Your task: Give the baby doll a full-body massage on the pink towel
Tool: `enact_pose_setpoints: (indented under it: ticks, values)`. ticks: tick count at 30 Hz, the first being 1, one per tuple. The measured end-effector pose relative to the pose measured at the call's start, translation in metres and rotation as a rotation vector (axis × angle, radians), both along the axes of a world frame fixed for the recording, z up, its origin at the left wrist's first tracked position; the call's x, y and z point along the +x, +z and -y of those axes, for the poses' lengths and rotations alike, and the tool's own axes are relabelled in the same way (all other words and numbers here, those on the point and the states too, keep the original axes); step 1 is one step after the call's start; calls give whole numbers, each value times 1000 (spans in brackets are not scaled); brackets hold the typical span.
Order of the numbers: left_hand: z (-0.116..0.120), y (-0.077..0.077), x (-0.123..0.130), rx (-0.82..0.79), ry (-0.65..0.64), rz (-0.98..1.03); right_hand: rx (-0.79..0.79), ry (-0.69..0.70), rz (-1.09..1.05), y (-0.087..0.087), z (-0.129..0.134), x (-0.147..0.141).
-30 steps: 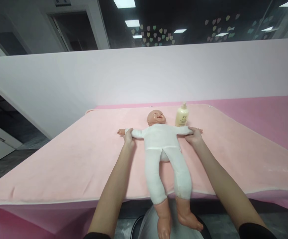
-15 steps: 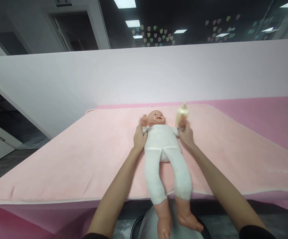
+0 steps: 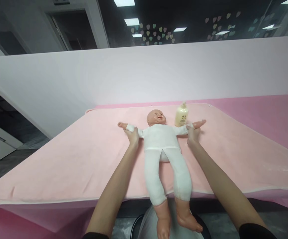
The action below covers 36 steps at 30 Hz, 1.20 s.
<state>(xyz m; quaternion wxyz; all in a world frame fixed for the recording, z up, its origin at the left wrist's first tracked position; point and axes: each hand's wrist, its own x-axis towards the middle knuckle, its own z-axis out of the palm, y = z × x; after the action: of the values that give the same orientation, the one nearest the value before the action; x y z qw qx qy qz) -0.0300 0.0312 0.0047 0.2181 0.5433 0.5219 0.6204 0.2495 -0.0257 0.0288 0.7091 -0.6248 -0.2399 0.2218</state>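
Observation:
A baby doll [image 3: 161, 137] with a white cloth body lies on its back, its head away from me and its feet hanging past the near table edge. Both of its arms are stretched out sideways. My left hand [image 3: 133, 136] is closed around the doll's arm on the left, near the wrist. On the other side, my right hand [image 3: 193, 134] grips the doll's other arm, also near the wrist. Just behind that arm stands a pale yellow pump bottle [image 3: 181, 114], upright and apart from my fingers.
A light pink cloth [image 3: 84, 159] covers the table, over a darker pink cover [image 3: 270, 116]. Behind it rises a white wall [image 3: 144, 76] with dark glass above. Below the near edge, something grey and rounded [image 3: 146, 225] shows under the doll's feet.
The doll's arms have moved from raised beside its head and body to spread wide. My left hand went left and my right hand went right, each still holding an arm.

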Motion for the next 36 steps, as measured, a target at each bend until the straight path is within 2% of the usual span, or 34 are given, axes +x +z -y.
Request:
enact_pose_setpoints:
  ticks: [2,5,7,13,18,22,27,32,36]
  values:
    - [12,9,5,3,-59,-134,19,99,299,4,7,-10]
    - [32,25,13,60,-257,-602,47,405,772,10,17,-25]
    - [41,33,17,61,-269,-794,82,507,945,12,21,-30]
    - [43,37,15,3,-239,-838,60,496,886,11,21,-25]
    - [42,35,16,24,-234,-825,8,497,1062,8,20,-27]
    - [42,33,15,40,-245,-807,-9,502,1084,8,20,-28]
    - [38,29,14,39,-240,-770,-36,487,1012,8,21,-26]
    - [38,29,13,26,-251,-756,8,504,915,1,16,-24]
    - [39,31,13,11,-250,-745,-41,494,795,-4,12,-21]
